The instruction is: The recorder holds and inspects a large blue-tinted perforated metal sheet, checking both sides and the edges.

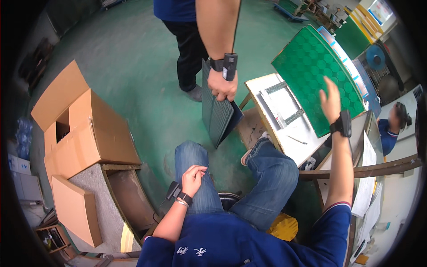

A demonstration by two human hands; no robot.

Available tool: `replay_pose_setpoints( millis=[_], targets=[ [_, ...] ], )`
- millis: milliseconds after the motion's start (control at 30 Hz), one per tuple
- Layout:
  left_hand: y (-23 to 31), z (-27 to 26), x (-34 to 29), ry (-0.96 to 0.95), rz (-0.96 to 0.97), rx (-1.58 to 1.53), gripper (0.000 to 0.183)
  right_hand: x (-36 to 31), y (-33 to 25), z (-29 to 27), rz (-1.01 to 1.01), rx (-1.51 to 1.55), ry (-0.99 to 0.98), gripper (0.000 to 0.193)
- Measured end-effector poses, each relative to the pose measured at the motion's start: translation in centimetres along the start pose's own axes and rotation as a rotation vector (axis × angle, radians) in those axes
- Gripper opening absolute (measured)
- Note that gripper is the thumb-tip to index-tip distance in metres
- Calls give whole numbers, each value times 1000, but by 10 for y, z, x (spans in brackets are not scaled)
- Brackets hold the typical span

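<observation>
- Head view: the person sits with legs crossed in blue jeans.
- The right hand (330, 99) is raised, fingers spread wide, holding nothing. It is right at the near edge of the green tray (311, 66).
- The green tray leans tilted on the white worktop (296, 133), on the far right. Its long side runs from near right to far left.
- The left hand (192, 178) rests on the left knee, fingers curled loosely, holding nothing. It is well apart from the tray, so the right hand is much nearer.
- Another person stands on the far side, and that person's hand (221, 86) holds a dark tray (216, 115) hanging down.
- Open cardboard boxes (84, 133) sit on the left.
- The floor (133, 66) is green.
</observation>
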State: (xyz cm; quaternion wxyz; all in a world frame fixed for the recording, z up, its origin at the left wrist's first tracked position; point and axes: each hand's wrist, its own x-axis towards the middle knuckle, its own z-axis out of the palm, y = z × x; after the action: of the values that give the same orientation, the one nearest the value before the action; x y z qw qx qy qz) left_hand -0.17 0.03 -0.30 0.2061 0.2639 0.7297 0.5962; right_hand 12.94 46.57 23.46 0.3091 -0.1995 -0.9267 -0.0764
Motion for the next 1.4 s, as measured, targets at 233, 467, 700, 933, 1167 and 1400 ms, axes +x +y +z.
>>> replay_pose_setpoints(
  millis=[233, 467, 700, 933, 1167, 1400],
  targets=[
    [-4, 2, -4, 3, 36, 9, 22, -59, -163, 47, 72, 710, -468, 39],
    [2, 6, 7, -32, -73, -110, 23, -90, -192, 113, 403, 990, -454, 45],
    [53, 37, 79, -10, -20, -421, 32, -82, -213, 140, 423, 741, -296, 25],
    [71, 105, 129, 142, -36, -371, 85, -74, -226, 134, 355, 507, -273, 22],
    [80, 104, 133, 172, -100, -406, 80, -74, -214, 136, 364, 468, -275, 24],
    [87, 76, 118, 168, -115, -426, 58, -94, -180, 138, 465, 467, -232, 25]
  ],
)
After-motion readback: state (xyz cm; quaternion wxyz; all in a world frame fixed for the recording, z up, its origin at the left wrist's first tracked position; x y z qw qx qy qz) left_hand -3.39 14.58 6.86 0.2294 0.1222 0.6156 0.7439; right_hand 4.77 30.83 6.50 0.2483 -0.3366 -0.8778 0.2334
